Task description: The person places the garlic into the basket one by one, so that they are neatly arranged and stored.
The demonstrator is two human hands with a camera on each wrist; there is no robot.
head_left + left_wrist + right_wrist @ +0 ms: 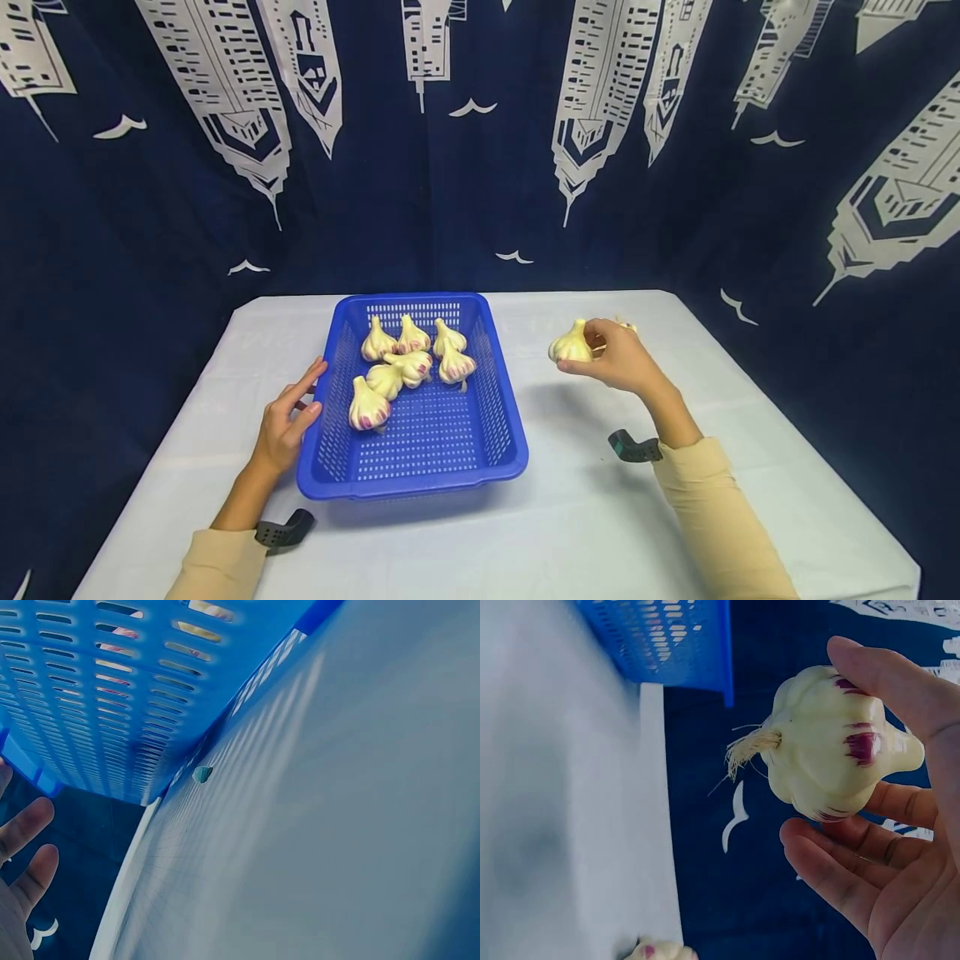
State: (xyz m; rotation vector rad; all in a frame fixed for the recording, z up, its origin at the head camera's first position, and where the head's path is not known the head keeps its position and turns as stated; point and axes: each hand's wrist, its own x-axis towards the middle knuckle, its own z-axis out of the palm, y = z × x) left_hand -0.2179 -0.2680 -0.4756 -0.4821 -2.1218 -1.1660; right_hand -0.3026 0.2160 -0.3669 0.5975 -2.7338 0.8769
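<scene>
In the head view my right hand (621, 357) holds a garlic bulb (570, 343) above the table, right of the blue basket. Seen from the right wrist, this garlic bulb (825, 742) is pale with purple patches and dry roots, held between the thumb and fingers. My left hand (283, 421) rests against the left rim of the blue plastic basket (408, 487), its fingers fairly straight. Several garlic bulbs (369, 405) lie inside the basket, mostly toward its far and left parts. The left wrist view shows the basket's slotted wall (112, 690) beside the fingers.
Another garlic bulb (660, 950) lies on the white-covered table (570, 517), largely hidden behind my right hand in the head view. A dark blue curtain (480, 192) with white building prints hangs beyond the table.
</scene>
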